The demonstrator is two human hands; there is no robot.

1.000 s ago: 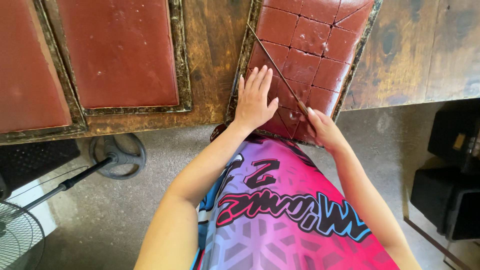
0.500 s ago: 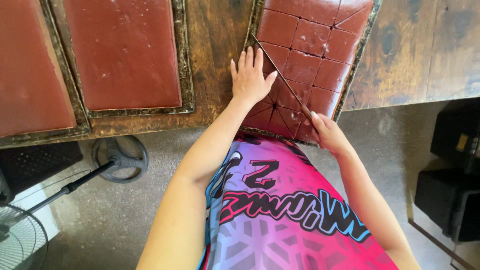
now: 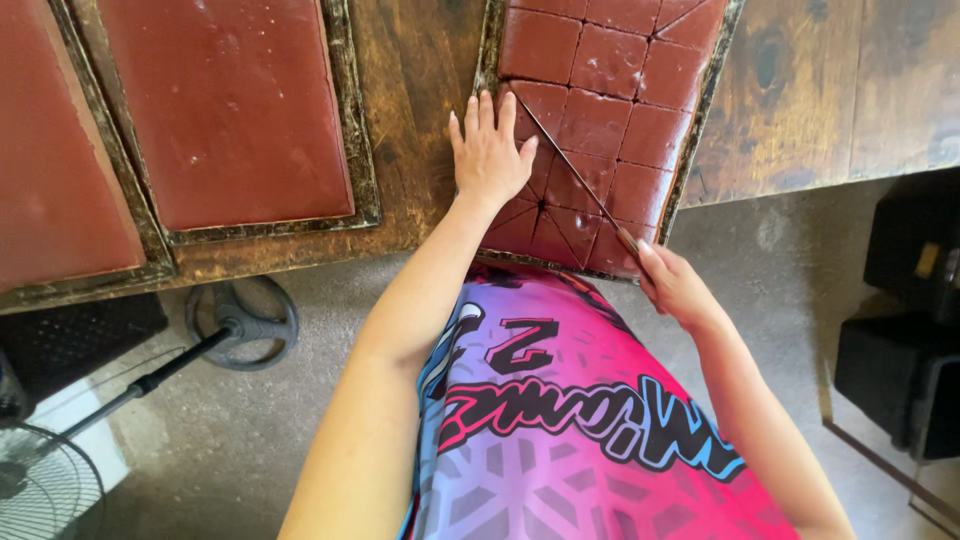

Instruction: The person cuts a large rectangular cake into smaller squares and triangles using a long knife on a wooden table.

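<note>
you stand at a worn wooden table [image 3: 420,120] over a grey concrete floor [image 3: 300,400], with a fan base [image 3: 240,320] below. two uncut red-brown slabs [image 3: 230,110] lie in metal-edged trays to your left. the cut slab [image 3: 610,100] sits in the tray ahead. your left hand [image 3: 488,152] rests flat, fingers spread, at its edge. your right hand [image 3: 675,285] grips the knife [image 3: 575,170], its long blade running diagonally, tip pointing up-left across the scored squares.
</note>
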